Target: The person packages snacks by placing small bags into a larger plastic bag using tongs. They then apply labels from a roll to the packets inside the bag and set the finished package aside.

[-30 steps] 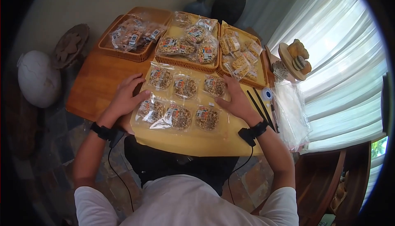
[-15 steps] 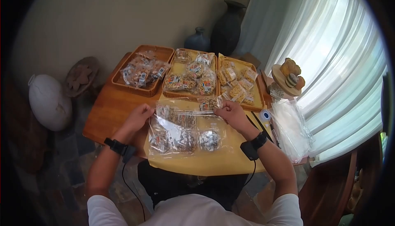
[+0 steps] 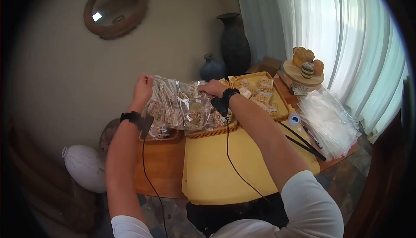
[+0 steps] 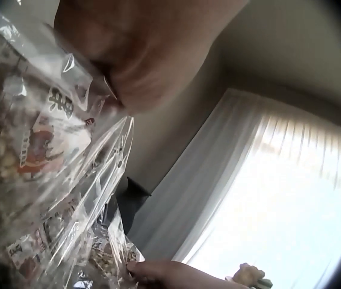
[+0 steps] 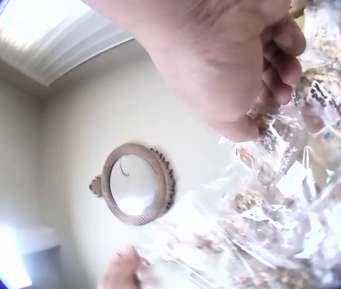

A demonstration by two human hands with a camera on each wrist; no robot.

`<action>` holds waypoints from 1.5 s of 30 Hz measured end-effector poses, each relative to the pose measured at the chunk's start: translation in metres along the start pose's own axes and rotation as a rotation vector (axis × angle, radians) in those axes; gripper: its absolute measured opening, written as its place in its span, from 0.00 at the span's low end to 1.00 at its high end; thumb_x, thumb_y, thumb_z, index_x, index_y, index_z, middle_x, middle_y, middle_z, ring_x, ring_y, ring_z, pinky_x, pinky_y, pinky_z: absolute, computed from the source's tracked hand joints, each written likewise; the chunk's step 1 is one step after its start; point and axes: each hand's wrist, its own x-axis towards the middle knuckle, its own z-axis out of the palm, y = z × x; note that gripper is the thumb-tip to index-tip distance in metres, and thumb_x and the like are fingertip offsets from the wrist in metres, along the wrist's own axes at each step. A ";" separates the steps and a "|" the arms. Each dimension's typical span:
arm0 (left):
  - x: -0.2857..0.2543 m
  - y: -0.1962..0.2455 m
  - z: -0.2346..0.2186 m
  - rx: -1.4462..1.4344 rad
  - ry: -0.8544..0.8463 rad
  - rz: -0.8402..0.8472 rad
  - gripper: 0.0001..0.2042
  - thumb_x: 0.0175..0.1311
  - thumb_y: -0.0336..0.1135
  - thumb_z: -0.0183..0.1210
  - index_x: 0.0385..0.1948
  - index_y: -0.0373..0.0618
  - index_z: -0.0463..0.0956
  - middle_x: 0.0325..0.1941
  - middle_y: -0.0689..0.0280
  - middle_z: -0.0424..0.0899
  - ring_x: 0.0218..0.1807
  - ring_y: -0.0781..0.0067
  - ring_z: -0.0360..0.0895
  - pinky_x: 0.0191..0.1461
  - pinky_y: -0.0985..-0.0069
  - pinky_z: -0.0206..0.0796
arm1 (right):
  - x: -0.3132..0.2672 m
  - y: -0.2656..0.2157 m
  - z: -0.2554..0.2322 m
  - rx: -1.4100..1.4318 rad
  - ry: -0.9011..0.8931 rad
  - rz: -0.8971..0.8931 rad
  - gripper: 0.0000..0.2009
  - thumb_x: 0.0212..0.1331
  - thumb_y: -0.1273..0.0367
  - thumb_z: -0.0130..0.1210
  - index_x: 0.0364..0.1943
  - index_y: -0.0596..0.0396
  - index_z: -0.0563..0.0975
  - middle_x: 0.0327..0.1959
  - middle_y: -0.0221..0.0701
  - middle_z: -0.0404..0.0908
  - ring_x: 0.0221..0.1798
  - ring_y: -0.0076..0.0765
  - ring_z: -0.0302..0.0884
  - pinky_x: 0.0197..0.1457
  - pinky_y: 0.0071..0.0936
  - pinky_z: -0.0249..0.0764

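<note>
Held up over the baskets is a large clear plastic bag (image 3: 177, 103) with several packets of a puffed-grain or nut snack showing through it. My left hand (image 3: 143, 91) pinches its upper left corner. At its upper right, my right hand (image 3: 212, 88) grips the top edge with curled fingers. In the left wrist view, a printed packet (image 4: 50, 141) hangs close below the left hand (image 4: 134, 54). Crinkled, shiny film (image 5: 279, 198) spreads below the right hand (image 5: 224, 66) in the right wrist view.
Behind the bag stand wicker baskets of packets; the right basket (image 3: 284, 101) shows most. Yellow paper (image 3: 229, 164) covers the table front. On the right lie black sticks (image 3: 303, 145), a tape roll (image 3: 294, 119), clear bags (image 3: 331, 123) and a board of bread (image 3: 303, 71).
Both hands have taken hold of the clear bag's top edge and raised it with its packets off the yellow paper, away from the body, to over the baskets. The head view has tilted up.
</note>
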 end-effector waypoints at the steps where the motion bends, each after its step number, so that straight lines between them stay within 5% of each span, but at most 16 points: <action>1: 0.008 0.014 0.009 0.167 -0.044 0.088 0.14 0.81 0.45 0.59 0.44 0.42 0.76 0.37 0.54 0.88 0.43 0.51 0.86 0.49 0.54 0.77 | 0.004 0.006 0.001 0.007 -0.003 -0.006 0.21 0.58 0.57 0.71 0.27 0.68 0.85 0.25 0.42 0.85 0.26 0.43 0.82 0.35 0.44 0.79; 3: 0.020 0.050 0.024 0.338 -0.098 0.180 0.14 0.79 0.46 0.61 0.46 0.42 0.77 0.38 0.51 0.88 0.45 0.45 0.87 0.50 0.51 0.77 | 0.006 0.017 0.000 -0.558 0.118 -0.055 0.26 0.57 0.52 0.67 0.35 0.70 0.88 0.37 0.52 0.91 0.42 0.54 0.90 0.49 0.48 0.83; 4: 0.022 0.067 0.030 0.448 -0.156 0.206 0.14 0.78 0.46 0.62 0.46 0.43 0.77 0.40 0.51 0.89 0.47 0.43 0.87 0.51 0.49 0.77 | 0.001 0.015 -0.005 -0.582 0.110 -0.020 0.30 0.57 0.48 0.65 0.43 0.69 0.89 0.47 0.58 0.90 0.54 0.61 0.89 0.59 0.50 0.82; 8: 0.049 0.098 0.038 0.557 -0.218 0.300 0.13 0.74 0.45 0.64 0.45 0.44 0.79 0.42 0.50 0.90 0.49 0.41 0.86 0.52 0.48 0.77 | 0.004 0.034 -0.017 -0.594 0.167 -0.066 0.29 0.58 0.49 0.65 0.45 0.67 0.89 0.47 0.58 0.90 0.52 0.61 0.89 0.60 0.50 0.82; 14: 0.082 0.133 0.004 0.525 -0.168 0.362 0.13 0.72 0.44 0.65 0.43 0.43 0.81 0.43 0.49 0.90 0.50 0.41 0.86 0.54 0.51 0.77 | -0.009 0.037 -0.014 -0.420 0.231 -0.406 0.28 0.63 0.48 0.63 0.48 0.65 0.86 0.49 0.55 0.87 0.55 0.61 0.84 0.63 0.49 0.79; 16: 0.081 0.140 -0.003 0.519 -0.169 0.360 0.13 0.72 0.44 0.66 0.43 0.43 0.81 0.44 0.48 0.90 0.50 0.41 0.86 0.55 0.52 0.77 | -0.014 0.039 -0.007 -0.459 0.219 -0.415 0.25 0.65 0.50 0.65 0.46 0.62 0.85 0.51 0.50 0.85 0.57 0.55 0.83 0.62 0.46 0.78; 26: 0.073 0.097 -0.070 0.451 -0.086 0.300 0.15 0.73 0.45 0.66 0.43 0.39 0.81 0.45 0.47 0.90 0.49 0.41 0.86 0.56 0.55 0.76 | -0.032 0.029 0.004 -0.646 0.241 -0.530 0.24 0.69 0.52 0.60 0.53 0.61 0.84 0.56 0.50 0.81 0.61 0.60 0.80 0.68 0.53 0.75; 28: 0.065 0.079 -0.113 0.410 0.027 0.272 0.17 0.73 0.46 0.67 0.42 0.37 0.81 0.41 0.49 0.89 0.47 0.49 0.87 0.56 0.57 0.75 | -0.031 0.017 0.016 -0.703 0.234 -0.572 0.26 0.68 0.50 0.61 0.54 0.61 0.83 0.57 0.50 0.81 0.62 0.59 0.80 0.68 0.52 0.75; 30: 0.061 0.042 -0.167 0.329 0.094 0.206 0.17 0.75 0.47 0.66 0.42 0.40 0.82 0.33 0.59 0.86 0.35 0.66 0.83 0.42 0.62 0.75 | -0.025 0.006 0.036 -0.748 0.254 -0.609 0.28 0.67 0.48 0.61 0.55 0.60 0.83 0.58 0.50 0.80 0.64 0.58 0.79 0.68 0.52 0.75; 32: 0.020 0.035 -0.209 0.054 0.142 -0.083 0.14 0.78 0.48 0.65 0.43 0.46 0.82 0.26 0.73 0.77 0.25 0.84 0.71 0.26 0.75 0.63 | -0.018 -0.002 0.073 -0.900 0.134 -0.558 0.35 0.63 0.40 0.62 0.60 0.58 0.83 0.65 0.50 0.79 0.70 0.57 0.77 0.73 0.61 0.70; 33: 0.005 0.011 -0.225 -0.065 0.195 -0.088 0.12 0.80 0.48 0.64 0.44 0.51 0.81 0.24 0.81 0.69 0.21 0.91 0.60 0.21 0.83 0.49 | -0.010 -0.005 0.094 -0.902 0.115 -0.552 0.39 0.61 0.37 0.62 0.64 0.56 0.82 0.70 0.50 0.76 0.74 0.56 0.75 0.75 0.67 0.64; 36: -0.056 -0.058 -0.250 -0.443 0.274 -0.233 0.09 0.80 0.46 0.64 0.43 0.55 0.82 0.26 0.81 0.73 0.22 0.91 0.67 0.22 0.83 0.55 | 0.011 -0.005 0.142 -0.978 -0.013 -0.550 0.44 0.57 0.33 0.62 0.69 0.51 0.81 0.77 0.48 0.73 0.79 0.54 0.71 0.79 0.77 0.53; 38: -0.110 -0.065 -0.217 -0.714 0.468 -0.344 0.14 0.79 0.46 0.66 0.55 0.50 0.82 0.34 0.76 0.82 0.30 0.86 0.77 0.28 0.82 0.66 | 0.020 -0.018 0.144 -1.046 -0.149 -0.560 0.45 0.56 0.33 0.61 0.71 0.48 0.81 0.79 0.47 0.72 0.80 0.54 0.70 0.80 0.80 0.48; 39: -0.138 -0.066 -0.206 -0.758 0.485 -0.433 0.18 0.78 0.47 0.67 0.59 0.49 0.80 0.34 0.76 0.80 0.31 0.86 0.77 0.30 0.82 0.68 | 0.021 -0.025 0.140 -1.093 -0.215 -0.416 0.43 0.56 0.33 0.61 0.70 0.46 0.82 0.77 0.45 0.75 0.80 0.55 0.71 0.80 0.79 0.49; 41: -0.195 -0.107 -0.204 -0.997 0.220 -0.459 0.09 0.81 0.46 0.64 0.47 0.54 0.78 0.27 0.80 0.72 0.21 0.90 0.65 0.23 0.86 0.60 | 0.029 -0.026 0.129 -1.157 -0.264 -0.264 0.40 0.57 0.34 0.58 0.67 0.44 0.85 0.74 0.44 0.79 0.79 0.55 0.72 0.80 0.77 0.52; 45: -0.270 -0.093 -0.141 -1.014 0.163 -0.682 0.09 0.81 0.45 0.63 0.41 0.56 0.77 0.26 0.81 0.70 0.19 0.92 0.61 0.20 0.87 0.53 | 0.024 -0.017 0.087 -1.130 -0.155 -0.261 0.37 0.59 0.37 0.56 0.65 0.44 0.86 0.71 0.43 0.82 0.76 0.53 0.75 0.78 0.73 0.59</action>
